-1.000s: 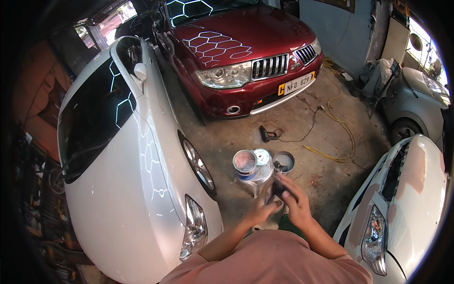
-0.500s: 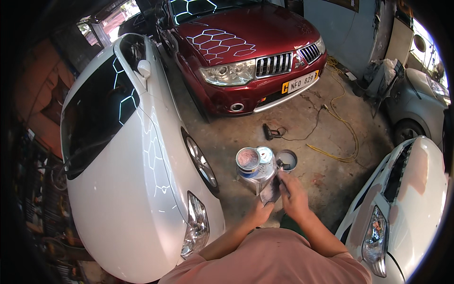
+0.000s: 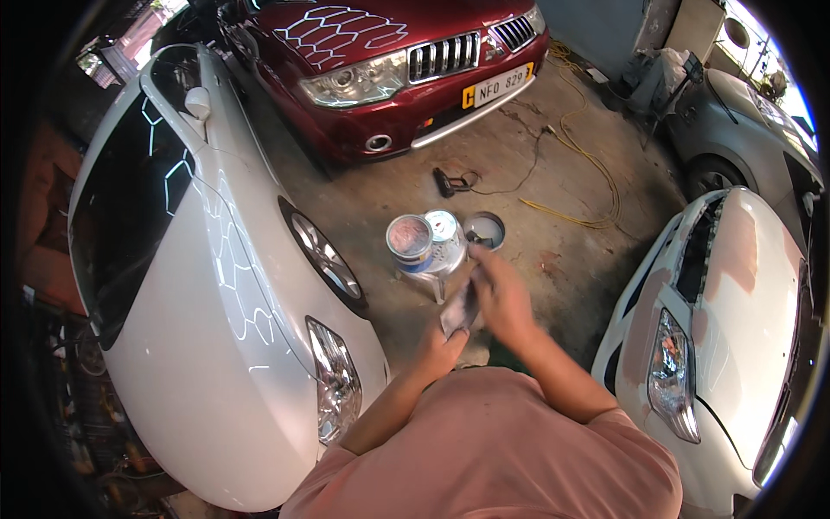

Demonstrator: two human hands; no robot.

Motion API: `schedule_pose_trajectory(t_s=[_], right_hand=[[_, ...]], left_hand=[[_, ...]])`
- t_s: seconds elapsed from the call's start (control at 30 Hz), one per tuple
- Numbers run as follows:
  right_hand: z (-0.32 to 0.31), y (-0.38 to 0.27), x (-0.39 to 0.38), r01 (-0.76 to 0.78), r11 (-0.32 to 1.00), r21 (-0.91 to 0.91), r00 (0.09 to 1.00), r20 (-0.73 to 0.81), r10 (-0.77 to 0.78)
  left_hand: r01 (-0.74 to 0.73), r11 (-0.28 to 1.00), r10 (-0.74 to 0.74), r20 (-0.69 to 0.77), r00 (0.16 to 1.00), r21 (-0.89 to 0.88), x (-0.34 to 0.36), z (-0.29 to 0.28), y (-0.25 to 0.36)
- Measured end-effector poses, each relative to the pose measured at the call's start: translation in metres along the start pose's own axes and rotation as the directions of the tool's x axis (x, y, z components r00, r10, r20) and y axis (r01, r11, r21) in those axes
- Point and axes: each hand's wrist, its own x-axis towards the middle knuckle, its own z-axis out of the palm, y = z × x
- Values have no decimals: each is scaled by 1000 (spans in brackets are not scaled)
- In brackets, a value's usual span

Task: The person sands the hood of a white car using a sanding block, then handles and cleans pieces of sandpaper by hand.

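My left hand (image 3: pixel 443 350) is closed on the lower end of a flat, greyish plate (image 3: pixel 453 320), held tilted in front of my body. Over the plate's upper part, my right hand (image 3: pixel 503 298) is curled and slightly blurred; what its fingers grip is hidden. Just beyond stands a small metal stool (image 3: pixel 445 262). On it are an open can (image 3: pixel 409 235) with pinkish contents and a round white-and-blue lidded tin (image 3: pixel 441 227). Beside the stool sits a round tub (image 3: pixel 489 230) with grey contents, a small dark object at its near side.
A silver-white car (image 3: pixel 207 363) stands left, a dark red car (image 3: pixel 372 121) ahead, and a white car (image 3: pixel 743 320) with pinkish patches right. A dark corded power tool (image 3: pixel 451 182) and a yellow cable (image 3: pixel 588 221) lie on the concrete floor. Another grey car (image 3: pixel 735 130) is far right.
The view has shifted, so the cars, stool and cans appear higher and further left. My right hand has moved over the plate, covering more of it. My left hand keeps its hold.
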Motion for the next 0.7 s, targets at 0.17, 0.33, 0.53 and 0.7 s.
schedule_pose_trajectory(t_s=[0.17, 0.33, 0.53, 0.7], right_hand=[[-37, 27, 1, -144, 926, 350, 988, -3, 155], [-48, 17, -62, 320, 907, 272, 946, -146, -290], [-50, 27, -45, 365, 914, 177, 930, -124, -347], [-68, 26, -16, -180, 780, 599, 935, -142, 324]], left_hand=[[481, 524, -496, 207, 843, -703, -11, -21, 5], [413, 417, -522, 159, 838, -810, 18, -40, 21], [499, 415, -532, 242, 811, -760, 24, -44, 19], [398, 645, -469, 73, 880, -653, 15, -50, 21]])
